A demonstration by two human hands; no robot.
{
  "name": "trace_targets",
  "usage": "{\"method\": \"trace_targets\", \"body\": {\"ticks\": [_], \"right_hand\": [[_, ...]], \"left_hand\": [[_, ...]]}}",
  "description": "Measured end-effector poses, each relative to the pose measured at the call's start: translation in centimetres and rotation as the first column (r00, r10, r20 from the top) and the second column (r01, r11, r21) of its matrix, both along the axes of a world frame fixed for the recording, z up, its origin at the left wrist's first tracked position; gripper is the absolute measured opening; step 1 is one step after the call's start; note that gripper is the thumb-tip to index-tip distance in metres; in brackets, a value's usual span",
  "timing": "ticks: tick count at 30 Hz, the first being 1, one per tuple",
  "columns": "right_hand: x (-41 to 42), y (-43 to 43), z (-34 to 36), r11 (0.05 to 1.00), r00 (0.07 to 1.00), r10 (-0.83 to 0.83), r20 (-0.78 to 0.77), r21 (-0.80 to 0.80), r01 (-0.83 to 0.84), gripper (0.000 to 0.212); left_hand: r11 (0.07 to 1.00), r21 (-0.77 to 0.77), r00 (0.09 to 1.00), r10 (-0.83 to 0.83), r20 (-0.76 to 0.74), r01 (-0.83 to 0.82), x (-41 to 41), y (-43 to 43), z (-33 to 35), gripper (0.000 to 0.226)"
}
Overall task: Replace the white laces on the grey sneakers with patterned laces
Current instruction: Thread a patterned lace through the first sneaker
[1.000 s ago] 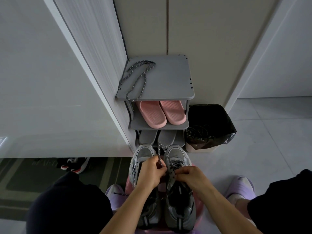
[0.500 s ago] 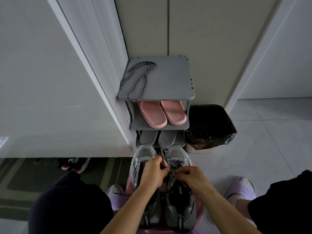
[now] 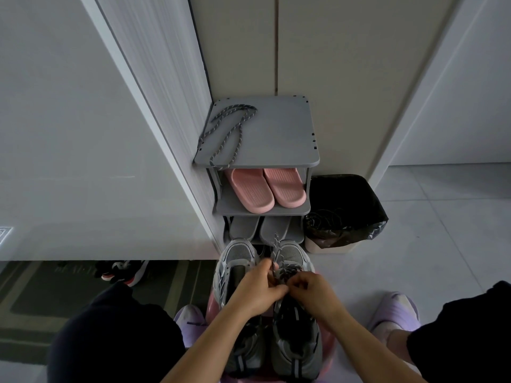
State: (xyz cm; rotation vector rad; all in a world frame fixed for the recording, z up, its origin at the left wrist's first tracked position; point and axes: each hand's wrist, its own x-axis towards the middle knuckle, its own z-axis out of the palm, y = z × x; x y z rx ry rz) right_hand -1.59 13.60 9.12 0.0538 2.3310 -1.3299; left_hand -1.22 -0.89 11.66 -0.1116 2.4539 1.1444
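Observation:
Two grey sneakers stand side by side on a pink stool between my knees. The left sneaker [image 3: 237, 261] has no lace showing. The right sneaker [image 3: 296, 346] carries a patterned lace [image 3: 276, 244] through its front eyelets, with one end sticking up past the toe. My left hand [image 3: 255, 294] pinches that lace over the right sneaker's tongue. My right hand [image 3: 312, 293] pinches the lace just beside it, fingers curled. A second patterned lace [image 3: 226, 134] lies looped on the top of the grey shoe rack [image 3: 276, 134].
Pink slippers [image 3: 265, 189] sit on the rack's middle shelf, grey slippers [image 3: 260, 228] below. A bin with a black bag [image 3: 343, 211] stands right of the rack. A white wall panel closes the left side. Red and black shoes [image 3: 121, 272] lie under the panel. Tiled floor spreads right.
Both hands stayed over the right sneaker. The left hand shifted slightly right and closer to the right hand, working the lace.

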Motion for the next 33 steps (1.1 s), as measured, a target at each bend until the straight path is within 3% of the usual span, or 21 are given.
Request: {"method": "trace_targets", "body": {"ticks": [4, 7, 11, 13, 15, 17, 19, 20, 22, 23, 25, 29, 31, 33], "right_hand": [[0.4, 1.0, 0.3, 0.969, 0.987, -0.152, 0.054, -0.190, 0.160, 0.025], [0.4, 1.1, 0.4, 0.962, 0.985, -0.160, 0.059, -0.215, 0.169, 0.020], [0.0, 0.9, 0.1, 0.970, 0.985, -0.152, 0.085, -0.177, 0.165, 0.019], [-0.1, 1.4, 0.2, 0.948, 0.974, -0.190, 0.125, -0.233, 0.215, 0.021], [0.1, 2.4, 0.5, 0.809, 0.915, -0.305, 0.265, -0.435, 0.396, 0.023], [-0.1, 4.7, 0.7, 0.529, 0.794, -0.446, 0.413, -0.594, 0.606, 0.030], [-0.9, 8.3, 0.5, 0.241, 0.619, -0.584, 0.526, -0.615, 0.751, 0.042], [-1.3, 10.0, 0.3, 0.140, 0.531, -0.635, 0.561, -0.592, 0.793, 0.043], [-1.7, 12.1, -0.2, 0.061, 0.412, -0.692, 0.592, -0.521, 0.852, 0.032], [-1.7, 12.3, -0.5, 0.077, 0.399, -0.693, 0.600, -0.490, 0.869, 0.028], [-1.5, 10.9, -1.1, 0.208, 0.473, -0.632, 0.614, -0.453, 0.867, 0.023], [0.1, 5.0, -1.0, 0.644, 0.736, -0.396, 0.549, -0.406, 0.649, 0.008], [0.7, 2.7, -1.1, 0.765, 0.845, -0.371, 0.385, -0.389, 0.513, 0.013], [0.6, 1.7, -0.9, 0.906, 0.944, -0.302, 0.133, -0.268, 0.328, 0.022]], "left_hand": [[0.997, -0.073, 0.997, 0.018, 0.079, -0.012, 0.1, 0.2, 0.3, 0.037], [0.994, 0.084, 0.989, 0.060, 0.138, -0.072, 0.0, 0.6, 0.9, 0.040], [0.999, -0.051, 0.987, 0.018, 0.162, -0.010, -0.1, 1.2, 1.4, 0.054], [0.994, -0.109, 0.984, 0.046, 0.170, -0.028, 0.0, 1.4, 1.5, 0.064], [0.986, -0.160, 0.983, 0.065, 0.172, -0.038, 0.2, 1.3, 1.5, 0.071], [0.984, -0.172, 0.981, 0.085, 0.177, -0.054, 0.3, 1.1, 1.5, 0.067], [0.983, -0.167, 0.978, 0.102, 0.180, -0.072, 0.3, 0.8, 1.4, 0.062], [0.985, -0.155, 0.977, 0.105, 0.185, -0.077, 0.3, 0.8, 1.4, 0.062], [0.988, -0.140, 0.981, 0.081, 0.178, -0.057, 0.4, 1.0, 1.4, 0.062], [0.989, -0.146, 0.985, 0.055, 0.166, -0.030, 0.4, 1.0, 1.5, 0.060], [0.987, -0.162, 0.988, 0.005, 0.154, 0.021, 0.4, 1.0, 1.6, 0.055], [0.978, -0.192, 0.994, -0.065, 0.087, 0.080, 0.7, 0.9, 1.8, 0.052], [0.975, -0.205, 0.996, -0.076, 0.047, 0.084, 0.8, 0.8, 1.9, 0.051], [0.973, -0.216, 0.996, -0.081, 0.021, 0.084, 0.9, 0.8, 1.9, 0.050]]}}
